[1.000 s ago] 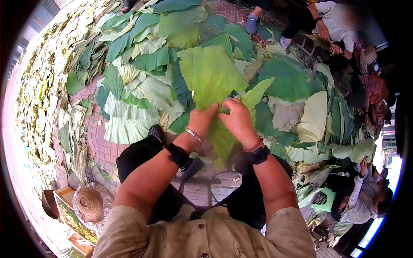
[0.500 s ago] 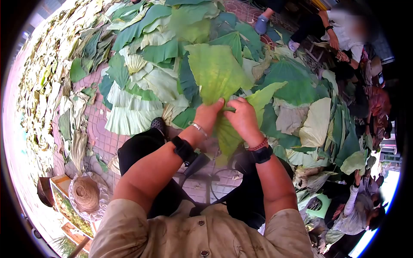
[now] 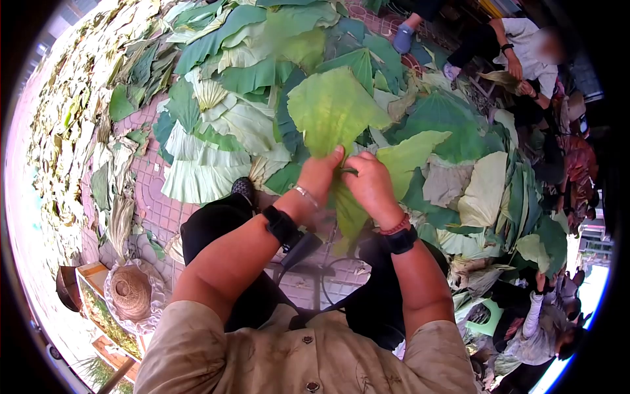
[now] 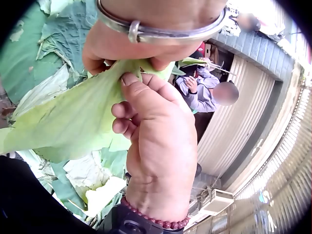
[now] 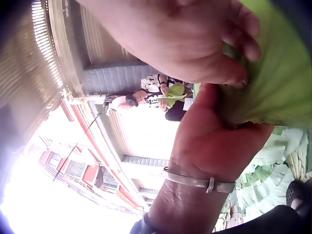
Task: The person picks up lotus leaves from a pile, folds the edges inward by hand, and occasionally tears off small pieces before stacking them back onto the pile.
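A broad yellow-green leaf (image 3: 331, 108) is gathered at its middle between two hands, one part spreading upward, another to the right and one hanging below. My left hand (image 3: 317, 176) pinches it with the thumb on top. Close beside it, my right hand (image 3: 373, 187) holds the gathered part with curled fingers. In the left wrist view the right hand's thumb and forefinger (image 4: 161, 112) pinch the leaf (image 4: 63, 119). The right wrist view shows the left hand (image 5: 214, 131) beneath the leaf (image 5: 278, 73), its fingers partly hidden.
Overlapping green and pale leaves (image 3: 252, 125) cover the paving in front, with drier leaves (image 3: 79, 85) at the far left. A straw hat (image 3: 131, 292) lies at the lower left. Several people sit at the right, one in a white shirt (image 3: 525, 56); a green stool (image 3: 484, 316) stands there.
Both hands have shifted slightly right in the head view, keeping hold of the leaf. The leaf's right part has spread further outward.
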`<state>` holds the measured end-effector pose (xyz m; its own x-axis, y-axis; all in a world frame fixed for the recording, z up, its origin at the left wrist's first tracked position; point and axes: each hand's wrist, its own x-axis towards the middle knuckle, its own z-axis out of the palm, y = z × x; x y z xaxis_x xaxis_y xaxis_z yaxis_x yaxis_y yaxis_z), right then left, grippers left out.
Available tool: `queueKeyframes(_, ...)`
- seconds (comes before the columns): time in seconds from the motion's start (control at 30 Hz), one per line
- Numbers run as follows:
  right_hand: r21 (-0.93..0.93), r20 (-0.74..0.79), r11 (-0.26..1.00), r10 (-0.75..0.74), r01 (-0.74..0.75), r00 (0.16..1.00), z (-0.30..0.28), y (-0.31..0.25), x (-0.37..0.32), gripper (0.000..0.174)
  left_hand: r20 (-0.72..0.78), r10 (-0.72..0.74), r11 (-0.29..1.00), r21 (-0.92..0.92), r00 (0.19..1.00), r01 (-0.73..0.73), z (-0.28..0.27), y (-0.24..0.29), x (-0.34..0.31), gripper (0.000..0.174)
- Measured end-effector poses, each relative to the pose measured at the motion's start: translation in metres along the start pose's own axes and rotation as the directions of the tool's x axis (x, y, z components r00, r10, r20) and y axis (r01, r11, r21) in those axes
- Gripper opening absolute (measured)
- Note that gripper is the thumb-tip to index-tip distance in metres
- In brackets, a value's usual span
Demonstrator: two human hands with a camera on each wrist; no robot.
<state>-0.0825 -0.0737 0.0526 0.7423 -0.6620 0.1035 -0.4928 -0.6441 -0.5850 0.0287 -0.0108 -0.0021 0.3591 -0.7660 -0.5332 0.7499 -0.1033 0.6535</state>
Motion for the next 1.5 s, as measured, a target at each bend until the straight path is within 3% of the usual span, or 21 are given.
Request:
queueKeyframes(0.1,-0.054,0.02,0.998,0.029,-0.028,0.999,-0.002,-0.003,0.0,0.01,-0.001,-0.028,0.999,-0.021,1.0,0.028,-0.001,0.005,0.002,0.034)
queueKeyframes(0.2,-0.11,0.026,0.991,-0.075,0.077,0.997,-0.011,-0.014,-0.001,0.01,-0.031,-0.052,0.997,-0.052,0.998,0.05,0.002,0.014,0.002,0.033)
queueKeyframes(0.3,-0.067,0.017,0.998,0.024,-0.023,1.0,-0.008,-0.015,-0.001,0.011,0.009,-0.075,0.988,-0.136,0.997,0.076,0.004,0.018,-0.001,0.032)
queueKeyframes(0.5,0.104,0.061,0.992,-0.077,0.07,0.995,-0.016,-0.023,0.0,0.023,0.152,-0.061,0.987,-0.14,0.986,0.082,0.006,0.025,-0.005,0.037)
queueKeyframes(0.6,0.207,0.08,0.976,0.053,-0.069,0.995,-0.006,-0.014,-0.003,0.027,0.16,-0.104,0.989,-0.085,0.982,0.118,0.005,0.026,-0.004,0.038)
queueKeyframes(0.8,-0.019,0.067,0.999,0.049,-0.048,0.997,-0.005,-0.015,-0.002,0.023,0.191,-0.115,0.982,-0.128,0.975,0.141,0.005,0.028,-0.002,0.036)
queueKeyframes(0.9,-0.157,0.076,0.983,0.105,-0.092,0.992,-0.016,-0.015,0.001,0.02,0.172,-0.115,0.982,0.17,0.978,0.085,0.006,0.036,-0.007,0.03)
queueKeyframes(1.0,-0.162,0.051,0.984,0.078,-0.069,0.996,-0.024,-0.008,-0.001,0.017,0.204,-0.013,0.808,0.579,0.979,-0.11,0.009,0.044,-0.014,0.021)
queueKeyframes(1.1,-0.206,0.076,0.977,0.074,-0.057,0.994,-0.025,-0.005,-0.002,0.013,0.255,0.085,0.898,0.399,0.963,-0.184,0.003,0.028,-0.003,0.015)
queueKeyframes(1.27,-0.211,0.013,0.977,0.03,-0.027,0.999,-0.021,-0.006,0.0,0.012,0.101,0.109,0.891,0.431,0.989,-0.142,0.008,0.025,-0.008,0.011)
queueKeyframes(1.4,-0.222,-0.021,0.975,-0.002,-0.003,1.0,-0.016,0.0,-0.001,0.013,0.038,0.085,0.956,0.278,0.996,-0.093,0.005,0.018,-0.001,0.013)
queueKeyframes(1.5,-0.263,0.039,0.964,0.042,-0.03,0.998,-0.018,0.0,0.0,0.009,0.009,0.043,0.987,0.153,0.999,-0.044,-0.001,0.021,0.005,0.014)
